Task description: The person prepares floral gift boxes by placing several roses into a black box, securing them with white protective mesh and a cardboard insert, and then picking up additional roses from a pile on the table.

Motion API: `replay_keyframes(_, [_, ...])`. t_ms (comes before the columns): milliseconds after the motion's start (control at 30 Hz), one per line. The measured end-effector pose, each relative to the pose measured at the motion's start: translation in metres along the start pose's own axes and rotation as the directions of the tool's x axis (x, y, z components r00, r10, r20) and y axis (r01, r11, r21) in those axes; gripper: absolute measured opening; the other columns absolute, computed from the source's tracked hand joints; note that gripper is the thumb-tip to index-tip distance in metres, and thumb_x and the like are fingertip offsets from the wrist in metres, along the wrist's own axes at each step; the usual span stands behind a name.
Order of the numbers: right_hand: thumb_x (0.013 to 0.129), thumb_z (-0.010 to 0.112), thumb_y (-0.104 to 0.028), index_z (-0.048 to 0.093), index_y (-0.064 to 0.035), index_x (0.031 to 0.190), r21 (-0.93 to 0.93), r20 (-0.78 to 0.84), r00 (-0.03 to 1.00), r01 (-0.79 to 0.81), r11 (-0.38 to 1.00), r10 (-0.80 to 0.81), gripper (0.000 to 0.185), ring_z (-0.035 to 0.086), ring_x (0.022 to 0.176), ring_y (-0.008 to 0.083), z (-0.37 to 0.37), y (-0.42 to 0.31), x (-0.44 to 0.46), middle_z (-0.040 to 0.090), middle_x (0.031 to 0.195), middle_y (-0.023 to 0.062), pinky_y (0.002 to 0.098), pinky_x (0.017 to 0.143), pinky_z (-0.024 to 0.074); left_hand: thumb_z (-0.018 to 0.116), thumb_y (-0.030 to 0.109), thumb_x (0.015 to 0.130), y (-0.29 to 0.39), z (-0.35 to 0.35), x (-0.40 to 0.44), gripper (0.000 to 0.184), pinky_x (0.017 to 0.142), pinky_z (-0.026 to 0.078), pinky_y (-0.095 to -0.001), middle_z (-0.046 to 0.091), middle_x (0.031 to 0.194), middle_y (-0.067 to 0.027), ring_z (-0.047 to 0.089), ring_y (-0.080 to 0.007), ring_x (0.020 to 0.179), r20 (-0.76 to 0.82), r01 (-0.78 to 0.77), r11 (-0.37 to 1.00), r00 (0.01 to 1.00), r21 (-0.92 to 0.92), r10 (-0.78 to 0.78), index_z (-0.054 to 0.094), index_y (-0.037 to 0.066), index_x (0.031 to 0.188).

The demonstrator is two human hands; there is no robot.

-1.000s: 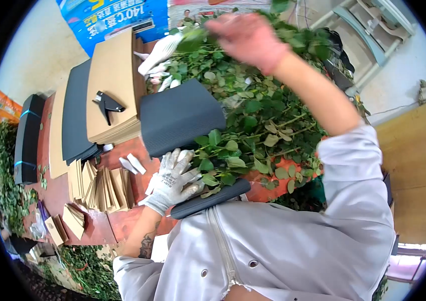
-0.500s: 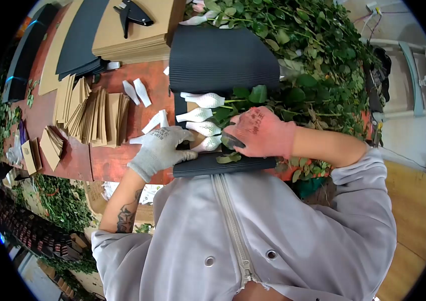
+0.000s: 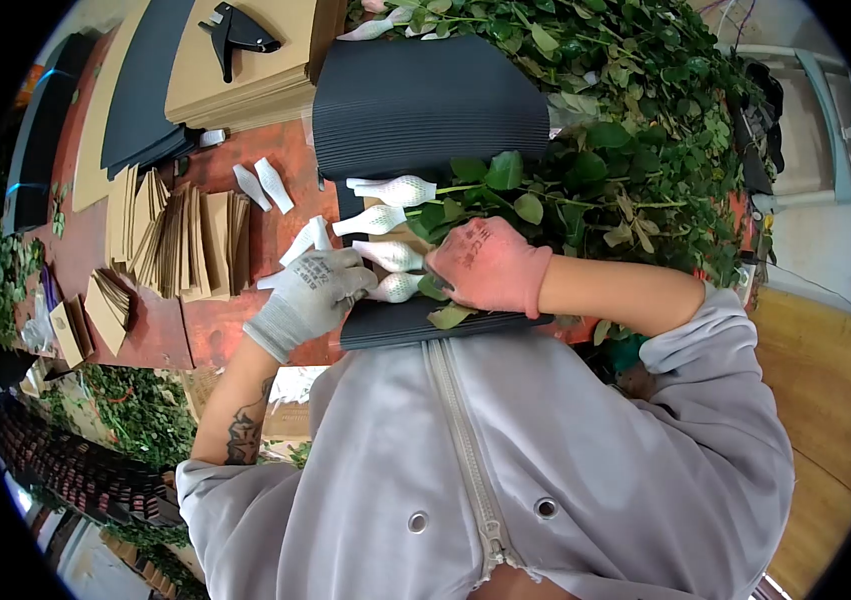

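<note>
At the near edge of the table (image 3: pixel 215 343), right against the grey jacket (image 3: pixel 545 430), a ribbed black strip (image 3: pixel 405 331) lies crosswise; one leaf (image 3: pixel 450 316) rests on it. Just beyond it, both gloved hands at work.

Left hand (image 3: pixel 307 295), grey glove: fingers curled, narrow, tips at the left end of the nearest white net sleeve (image 3: pixel 395 288). Cannot tell whether it is pinched. Right hand (image 3: pixel 490 265), pink glove: fingers bent down at the right ends of the two nearest sleeves, over the stem side; what lies under the palm is hidden, so hold not determined.

Sleeves: four rows, one above another, on a black and brown board (image 3: pixel 350 207), between and beyond the hands. Leafy stems (image 3: pixel 585 170) run off rightward, crowding the right hand's far side. Loose sleeves (image 3: pixel 305 240) lie just beyond the left hand; folded kraft pieces (image 3: pixel 185 240) stand to its left.

Farther: a black ribbed stack (image 3: pixel 425 105) closes off the far side of the row. Beyond and left, a kraft stack (image 3: pixel 245 97) carries a black hand tool (image 3: pixel 235 38).

Open room: red tabletop between left hand and kraft pieces.
</note>
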State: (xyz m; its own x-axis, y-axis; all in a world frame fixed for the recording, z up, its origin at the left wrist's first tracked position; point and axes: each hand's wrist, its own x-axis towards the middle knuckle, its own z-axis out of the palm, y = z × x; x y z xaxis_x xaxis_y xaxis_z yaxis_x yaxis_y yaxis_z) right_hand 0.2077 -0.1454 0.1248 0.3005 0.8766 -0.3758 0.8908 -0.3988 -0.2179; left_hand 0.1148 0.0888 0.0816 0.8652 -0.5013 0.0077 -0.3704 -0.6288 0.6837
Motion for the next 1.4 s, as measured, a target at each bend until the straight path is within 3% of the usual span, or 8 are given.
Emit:
replay_keyframes(100, [0.078,0.057,-0.032,0.056,-0.0063,0.086,-0.015,0.119,0.986,0.122,0.992,-0.12,0.026,0.06,0.075,0.0267,0.004,-0.003,0.007,0.06,0.079,0.0102,0.0381,0.063,0.0475,0.064,0.01,0.074,-0.002,0.008,-0.006,0.012,0.072,0.047,-0.038,0.059,0.087,-0.0058,0.058,-0.028,0.082,-0.036,0.058,0.998,0.998,-0.032,-0.06,0.063,0.008,0.086])
replay_keyframes(167, [0.077,0.057,-0.03,0.058,-0.006,0.085,-0.05,-0.036,0.992,0.119,0.992,-0.12,0.025,0.061,0.074,0.0258,0.014,-0.002,0.006,0.061,0.078,0.0102,0.0372,0.061,0.0482,0.064,0.011,0.075,-0.005,0.01,-0.005,0.011,0.071,0.047,-0.0378,0.059,0.087,-0.0056,0.058,-0.0279,0.081,-0.038,0.055,0.997,0.998,-0.051,-0.057,0.063,0.008,0.085])
replay_keyframes(533, [0.076,0.052,-0.016,0.062,-0.0059,0.078,0.054,-0.061,0.988,0.143,0.988,-0.139,0.014,0.063,0.081,0.0249,0.02,-0.001,0.016,0.064,0.084,0.011,0.037,0.063,0.0502,0.062,0.007,0.074,-0.007,-0.014,-0.01,0.012,0.066,0.046,-0.0393,0.057,0.081,-0.0086,0.057,-0.0294,0.075,0.048,0.124,0.992,0.991,-0.027,-0.123,0.063,0.009,0.086])
replay_keyframes(600, [0.076,0.051,-0.015,0.063,-0.0056,0.081,0.069,0.094,0.987,0.12,0.99,-0.127,0.016,0.064,0.083,0.0253,0.009,-0.003,0.015,0.065,0.087,0.0119,0.0364,0.066,0.0509,0.06,0.007,0.074,-0.013,-0.023,-0.021,0.014,0.065,0.046,-0.0403,0.057,0.08,-0.0094,0.058,-0.0305,0.074,0.035,0.209,0.969,0.976,0.132,-0.215,0.062,0.009,0.088])
replay_keyframes(733, [0.078,0.05,-0.014,0.063,-0.0047,0.079,-0.068,-0.017,0.97,0.24,0.968,-0.242,0.017,0.064,0.082,0.0248,0.023,-0.001,0.017,0.065,0.083,0.0101,0.0357,0.066,0.0511,0.056,0.008,0.077,0.008,-0.054,-0.026,0.021,0.069,0.048,-0.0399,0.059,0.084,-0.0101,0.059,-0.0312,0.079,-0.048,0.39,0.826,0.912,0.407,-0.407,0.063,0.009,0.096])
replay_keyframes(967, [0.079,0.052,-0.017,0.062,-0.0043,0.077,-0.028,0.086,0.963,0.259,0.966,-0.256,0.017,0.063,0.077,0.0258,0.022,0.004,0.017,0.064,0.079,0.0096,0.0358,0.063,0.0516,0.055,0.012,0.083,0.037,-0.026,0.025,0.027,0.088,0.046,-0.0346,0.063,0.109,-0.0127,0.06,-0.028,0.101,0.22,0.087,0.935,0.975,-0.343,-0.01,0.064,0.008,0.107])
replay_keyframes(1300, [0.077,0.061,-0.031,0.049,-0.0059,0.099,-0.023,-0.08,0.99,-0.117,0.993,0.115,0.036,0.062,0.078,0.0234,0.015,0.005,0.016,0.058,0.085,0.0085,0.0354,0.064,0.0467,0.049,0.023,0.09,0.028,-0.019,0.017,0.029,0.094,0.043,-0.0339,0.062,0.112,-0.0103,0.057,-0.0259,0.106,0.41,0.234,0.921,0.908,-0.31,-0.092,0.062,0.007,0.11])
replay_keyframes(1400, [0.077,0.061,-0.031,0.049,-0.0065,0.097,-0.046,-0.025,1.0,0.002,0.999,-0.003,0.033,0.061,0.08,0.0228,0.018,0.006,0.015,0.057,0.086,0.0079,0.0347,0.065,0.0453,0.049,0.022,0.09,0.025,-0.016,0.015,0.028,0.093,0.044,-0.0341,0.062,0.112,-0.0099,0.057,-0.0258,0.106,0.322,0.108,0.944,0.947,-0.313,-0.002,0.063,0.007,0.109])
